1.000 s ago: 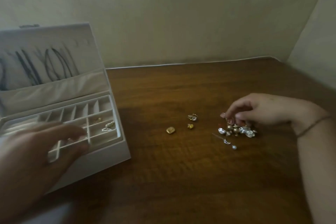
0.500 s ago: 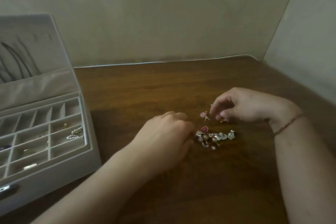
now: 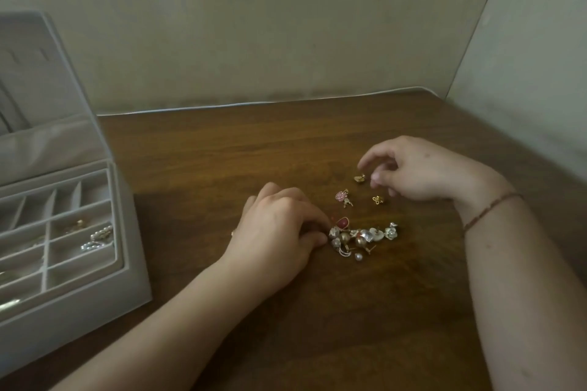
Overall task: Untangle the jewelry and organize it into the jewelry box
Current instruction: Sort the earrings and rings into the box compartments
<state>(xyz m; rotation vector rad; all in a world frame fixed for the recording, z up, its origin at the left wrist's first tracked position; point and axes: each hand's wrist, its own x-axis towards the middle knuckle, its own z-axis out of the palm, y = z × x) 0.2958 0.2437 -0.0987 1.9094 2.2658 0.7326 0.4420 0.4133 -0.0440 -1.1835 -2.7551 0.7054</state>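
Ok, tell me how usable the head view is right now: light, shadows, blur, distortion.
Head view: dim, warm light with a dark vignette toward the lower corners; the left hand throws a soft shadow beside the jewelry pile; no glare on the wooden table; wide-angle bowing tilts the jewelry box at the left edge; small pieces look soft, and the right hand fingertips are slightly smeared.
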